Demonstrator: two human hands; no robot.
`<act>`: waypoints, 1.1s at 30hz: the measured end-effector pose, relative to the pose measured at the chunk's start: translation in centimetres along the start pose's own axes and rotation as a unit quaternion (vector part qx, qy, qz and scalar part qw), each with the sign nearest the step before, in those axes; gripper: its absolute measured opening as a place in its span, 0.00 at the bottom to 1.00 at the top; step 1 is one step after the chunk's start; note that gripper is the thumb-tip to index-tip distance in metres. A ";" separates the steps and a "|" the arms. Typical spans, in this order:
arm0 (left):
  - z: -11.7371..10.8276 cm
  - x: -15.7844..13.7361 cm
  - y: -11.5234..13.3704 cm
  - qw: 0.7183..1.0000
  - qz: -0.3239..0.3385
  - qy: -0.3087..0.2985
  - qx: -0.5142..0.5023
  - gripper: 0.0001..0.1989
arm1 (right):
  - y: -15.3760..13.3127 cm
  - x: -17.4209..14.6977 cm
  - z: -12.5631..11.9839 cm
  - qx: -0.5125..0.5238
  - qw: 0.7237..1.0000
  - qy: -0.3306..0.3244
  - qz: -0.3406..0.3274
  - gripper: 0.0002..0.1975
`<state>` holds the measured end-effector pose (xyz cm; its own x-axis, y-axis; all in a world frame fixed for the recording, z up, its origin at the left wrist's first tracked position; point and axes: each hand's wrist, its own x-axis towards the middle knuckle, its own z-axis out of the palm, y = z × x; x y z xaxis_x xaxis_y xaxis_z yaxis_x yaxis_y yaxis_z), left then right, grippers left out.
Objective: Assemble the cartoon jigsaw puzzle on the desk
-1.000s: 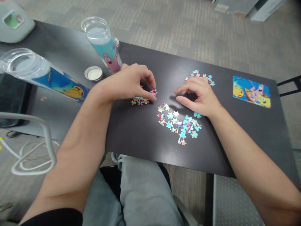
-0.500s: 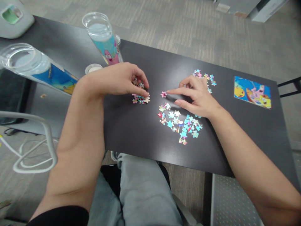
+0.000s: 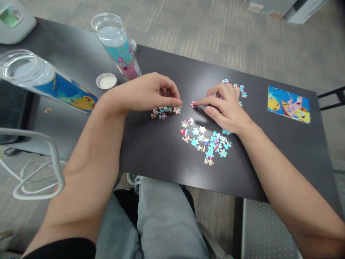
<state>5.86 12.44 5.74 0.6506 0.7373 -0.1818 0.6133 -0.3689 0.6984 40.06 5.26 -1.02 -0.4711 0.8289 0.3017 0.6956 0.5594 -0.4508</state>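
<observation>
My left hand (image 3: 159, 91) is closed in a pinch, thumb and fingertips at a pale puzzle piece (image 3: 177, 110) beside a small heap of puzzle pieces (image 3: 161, 113). Part of that heap is hidden under the hand. My right hand (image 3: 223, 108) is open, its index fingertip touching a pink puzzle piece (image 3: 193, 104) on the table, with the thumb held apart. Nearer to me lies a loose group of light blue and mixed-colour puzzle pieces (image 3: 201, 136). More pieces (image 3: 242, 90) lie beyond my right hand, partly covered by it.
A cartoon picture card (image 3: 289, 105) lies at the right of the dark table (image 3: 156, 154). On the left stand two clear cylinders (image 3: 118, 48) (image 3: 54, 81) with cartoon prints, near a round lid (image 3: 106, 81). A white cable (image 3: 55, 162) hangs at the lower left.
My left hand has moved right, and the pale piece has shifted right from the heap. My right index finger has slid the pink piece slightly right and away from me.
</observation>
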 end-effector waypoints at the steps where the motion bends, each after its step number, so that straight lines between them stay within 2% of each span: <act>1: 0.3 0.2 0.1 1.000 0.005 0.013 0.000 0.21 | 0.0 0.0 0.0 0.000 1.000 0.001 0.004 0.36; 6: 1.7 1.3 -0.5 0.996 0.038 0.078 0.018 0.22 | 0.4 0.0 0.5 -0.002 1.000 0.018 0.002 0.39; 10: 1.9 1.4 -0.9 0.992 0.031 0.121 0.009 0.21 | 0.5 0.1 0.7 0.005 0.999 0.034 0.000 0.43; 16: 1.0 0.9 -0.8 0.996 0.038 0.071 0.044 0.24 | 0.1 0.0 0.1 0.011 1.000 0.008 0.021 0.37; 20: 0.9 0.8 -0.5 0.997 0.042 0.054 0.046 0.22 | 0.7 -0.1 0.2 0.007 1.000 0.017 0.013 0.38; 24: 0.7 0.9 -0.9 0.995 0.056 0.068 0.046 0.20 | 0.8 -0.1 0.4 -0.013 1.000 0.014 0.019 0.39; 26: 0.7 1.1 -1.2 0.995 0.059 0.068 0.039 0.19 | 0.4 0.0 0.2 -0.030 0.999 0.005 0.021 0.43; 29: 1.1 1.3 -1.6 0.995 0.061 0.068 0.033 0.20 | -0.3 0.1 -0.2 -0.043 0.999 -0.012 -0.005 0.47; 31: 1.6 1.6 -1.7 0.993 0.059 0.095 0.030 0.20 | -0.6 0.2 -0.3 -0.047 0.999 -0.023 -0.011 0.44; 33: 2.2 1.9 -1.8 0.990 0.057 0.124 0.026 0.19 | -0.6 0.2 -0.2 -0.058 0.998 -0.012 0.017 0.40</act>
<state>7.00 13.25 2.62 0.5910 0.8030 0.0768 0.5686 -0.4822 0.6665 39.66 5.14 -0.53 -0.4579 0.8477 0.2679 0.7692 0.5288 -0.3587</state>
